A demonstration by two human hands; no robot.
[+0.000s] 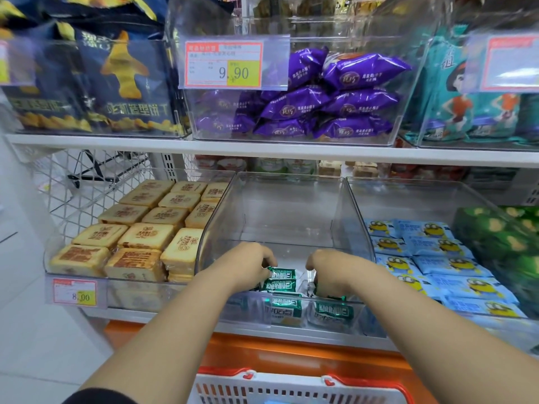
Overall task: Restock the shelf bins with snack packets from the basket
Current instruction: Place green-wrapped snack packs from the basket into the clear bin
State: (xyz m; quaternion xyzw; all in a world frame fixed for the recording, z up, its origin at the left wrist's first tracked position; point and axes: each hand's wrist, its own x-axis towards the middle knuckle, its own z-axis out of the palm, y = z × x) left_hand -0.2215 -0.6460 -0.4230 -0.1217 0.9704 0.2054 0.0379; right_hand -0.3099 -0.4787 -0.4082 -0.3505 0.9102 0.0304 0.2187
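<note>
Both hands in the middle bin, on green packets

Lower shelf, clear plastic middle bin (291, 205). Both bare forearms reach over its near front wall.

- Left hand (250, 263): fingers curled down onto the green snack packets (281, 277) at the near left of the bin floor, gripping a stacked pair.
- Right hand (329, 269): just right of the left, apart from it. Fingers curled onto another packet of the same sort, silver end showing; grasp looks closed.
- More green packets lie against the front wall below the hands. Far half of the bin floor is bare.
- Basket (291, 387): white slotted, red rim, at the near bottom edge below the orange shelf base (291, 348). Contents hidden.

Surroundings: toast-brown cakes (140, 237) in rows in the left bin, price tag (74, 293) on its front. Blue cartoon packets (431, 258) in the right bin. Upper shelf: purple packets (335, 106) in a clear bin behind a 9.90 tag (224, 65)
</note>
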